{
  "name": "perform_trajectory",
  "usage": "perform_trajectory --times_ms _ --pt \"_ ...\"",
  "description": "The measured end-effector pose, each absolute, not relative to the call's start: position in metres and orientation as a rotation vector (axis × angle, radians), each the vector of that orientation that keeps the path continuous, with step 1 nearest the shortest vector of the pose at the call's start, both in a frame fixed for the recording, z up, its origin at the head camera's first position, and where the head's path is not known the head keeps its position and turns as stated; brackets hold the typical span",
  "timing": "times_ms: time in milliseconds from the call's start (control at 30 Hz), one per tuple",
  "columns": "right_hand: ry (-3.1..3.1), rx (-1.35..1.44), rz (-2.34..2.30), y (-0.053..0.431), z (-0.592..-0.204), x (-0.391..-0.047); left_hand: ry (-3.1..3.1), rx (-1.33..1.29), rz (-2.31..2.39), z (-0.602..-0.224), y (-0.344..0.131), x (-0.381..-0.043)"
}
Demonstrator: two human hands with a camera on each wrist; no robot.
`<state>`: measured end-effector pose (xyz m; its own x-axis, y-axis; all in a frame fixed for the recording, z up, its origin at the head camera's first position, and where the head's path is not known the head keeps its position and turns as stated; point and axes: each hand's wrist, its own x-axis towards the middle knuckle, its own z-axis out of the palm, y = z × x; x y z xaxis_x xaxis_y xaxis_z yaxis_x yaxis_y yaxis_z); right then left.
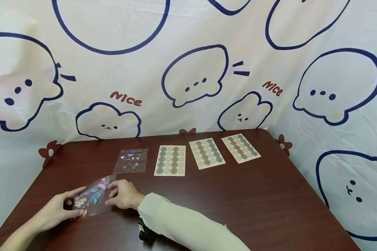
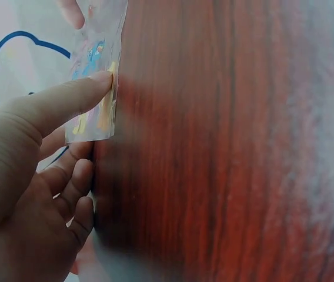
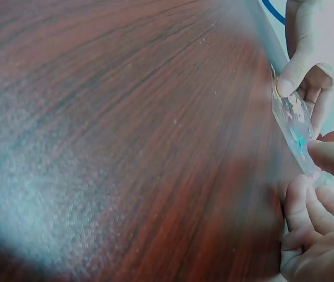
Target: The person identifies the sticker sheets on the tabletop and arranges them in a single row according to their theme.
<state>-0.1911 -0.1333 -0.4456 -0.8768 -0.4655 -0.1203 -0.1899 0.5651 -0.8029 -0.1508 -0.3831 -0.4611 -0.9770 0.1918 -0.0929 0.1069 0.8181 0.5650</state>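
Note:
A clear plastic sheet with small colourful stickers [image 1: 95,198] is held up, tilted, at the table's left front. My left hand [image 1: 54,211] pinches its left end, the thumb on the face and the fingers behind; the left wrist view shows the thumb [image 2: 76,97] pressed near the sheet's edge. At the opposite end my right hand [image 1: 124,195] grips the sheet's right side between thumb and fingers. In the right wrist view the sheet [image 3: 291,120] spans both hands, close over the table edge.
Another clear sticker sheet [image 1: 132,161] lies flat just beyond the hands. To its right are three cream sheets of round stickers, the left one [image 1: 170,160], the middle one [image 1: 207,153] and the right one [image 1: 240,148]. A printed cloth [image 1: 188,122] hangs behind the dark wooden table [image 1: 254,198].

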Motion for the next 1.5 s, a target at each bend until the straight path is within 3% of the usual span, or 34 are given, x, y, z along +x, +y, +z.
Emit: perform_trajectory --times_ms 1500 --pt "2.316 -0.732 -1.329 -0.1 -0.442 -0.194 2.801 0.336 1.228 -0.451 -0.367 -0.143"
